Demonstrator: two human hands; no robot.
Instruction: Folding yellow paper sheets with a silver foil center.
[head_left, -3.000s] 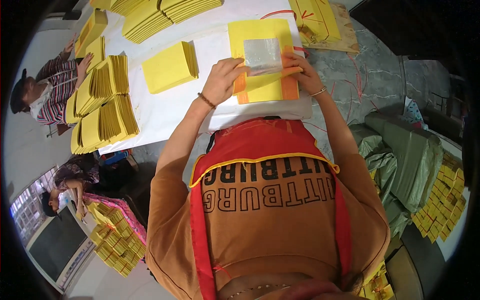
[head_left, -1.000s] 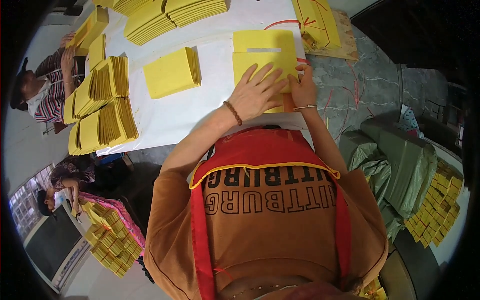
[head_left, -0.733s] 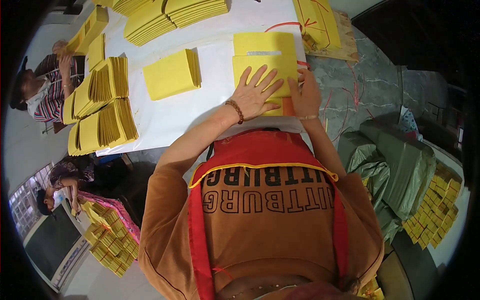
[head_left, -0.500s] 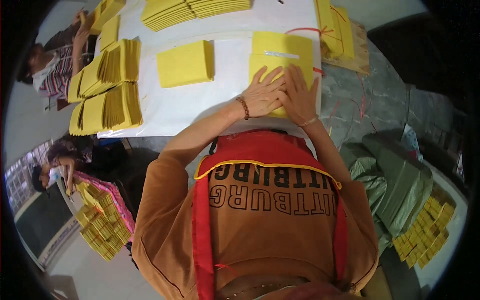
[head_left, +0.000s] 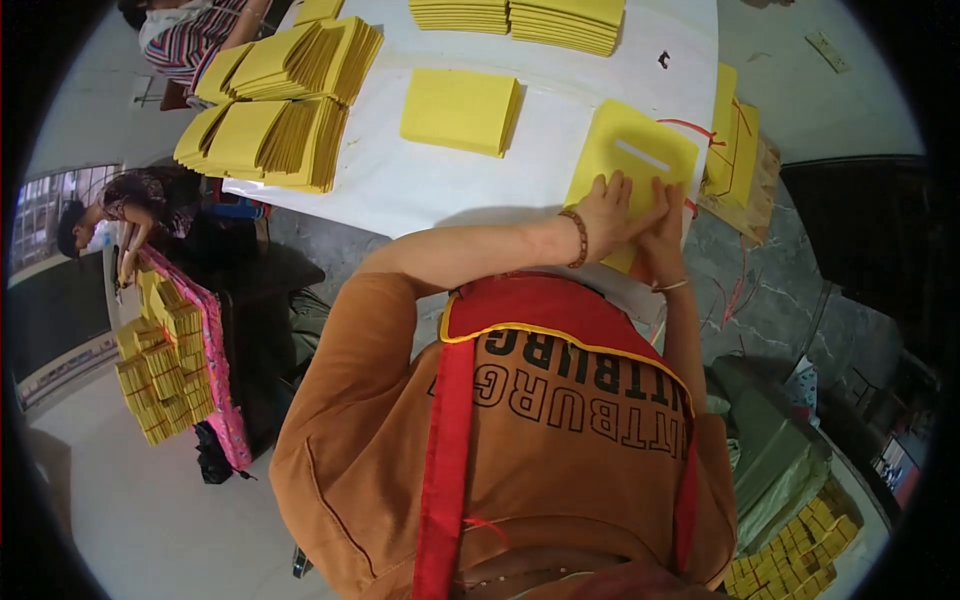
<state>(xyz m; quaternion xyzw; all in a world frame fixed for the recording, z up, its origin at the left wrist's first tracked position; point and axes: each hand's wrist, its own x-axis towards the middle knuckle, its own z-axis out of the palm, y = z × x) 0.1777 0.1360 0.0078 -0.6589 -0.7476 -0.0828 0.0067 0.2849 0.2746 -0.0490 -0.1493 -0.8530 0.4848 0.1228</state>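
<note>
The fingers of my left hand (head_left: 608,212) lay slightly spread and those of my right hand (head_left: 662,240) straight beside them, both pressing the yellow folded paper (head_left: 645,137) at one o'clock on the white surface (head_left: 440,185), seemingly to keep it flat.

Paper stack (head_left: 455,110) left of sheet (head_left: 602,150), both on table (head_left: 400,187)

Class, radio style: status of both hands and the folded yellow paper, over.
Left hand and right hand together on folded yellow paper. Pale strip showing. Nothing visibly blocking; red string near paper's right edge.
</note>
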